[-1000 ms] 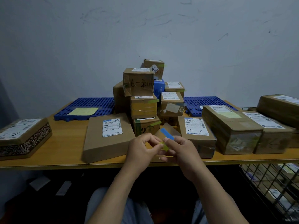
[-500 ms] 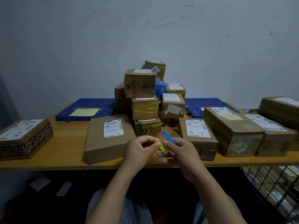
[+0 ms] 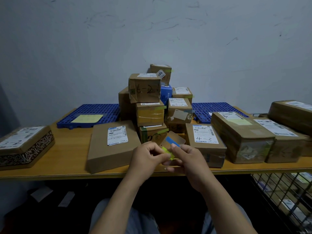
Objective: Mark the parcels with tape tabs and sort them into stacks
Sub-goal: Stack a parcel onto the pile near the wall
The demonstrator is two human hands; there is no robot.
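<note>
Yellow tape tab pinched in the left hand, right hand gripping a clear sheet over the wooden table's front edge. Flat parcel just beyond, parcel pile mid-table, blue pallet behind, scuffed grey wall.

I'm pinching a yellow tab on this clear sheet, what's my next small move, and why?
Probably peel the yellow tab off the clear sheet: the left hand pinches its end while the right hand holds the sheet.
</note>
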